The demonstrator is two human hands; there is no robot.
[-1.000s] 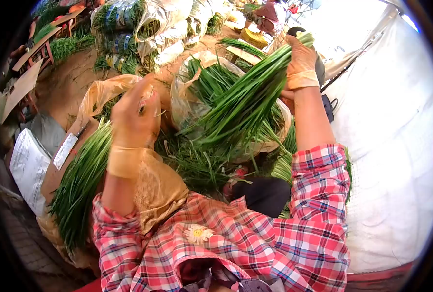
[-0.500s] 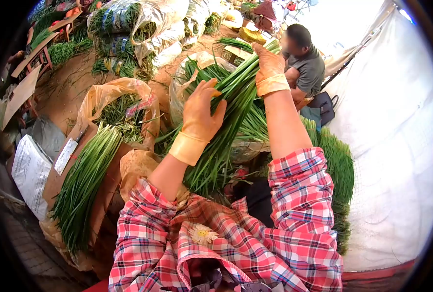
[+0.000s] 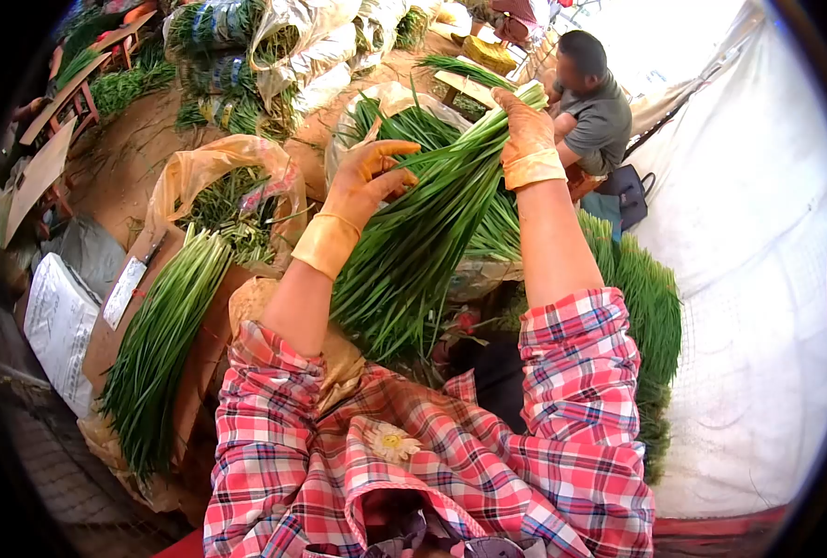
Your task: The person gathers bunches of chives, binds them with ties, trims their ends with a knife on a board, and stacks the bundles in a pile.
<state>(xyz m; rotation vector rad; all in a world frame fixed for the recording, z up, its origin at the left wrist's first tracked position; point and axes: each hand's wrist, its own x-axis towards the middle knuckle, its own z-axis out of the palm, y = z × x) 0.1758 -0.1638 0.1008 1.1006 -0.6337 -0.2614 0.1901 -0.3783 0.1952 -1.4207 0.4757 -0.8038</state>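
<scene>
My right hand [image 3: 529,141], in a yellowish glove, grips the pale stem end of a bunch of long green leaves [image 3: 427,232]. The leaves hang down and to the left in front of me. Beside their left edge is my gloved left hand [image 3: 362,186], its fingers bent but apart, with no bundle in it. On a brown board [image 3: 211,337] at the left lies another green bunch [image 3: 164,349]. Behind the held bunch stands a clear plastic bag [image 3: 339,149] with more green leaves in it.
An open plastic bag [image 3: 173,191] holds leaf scraps. Upright greens [image 3: 651,321] stand right of my right arm. A person [image 3: 600,126] sits beyond, near a dark bag [image 3: 629,195]. Wrapped bales [image 3: 237,70] are piled at the back. White sheeting [image 3: 748,279] hangs right.
From the far left, my left hand has come across to the held bunch. My right hand has moved slightly left and down with the bunch. The seated person has come into fuller view.
</scene>
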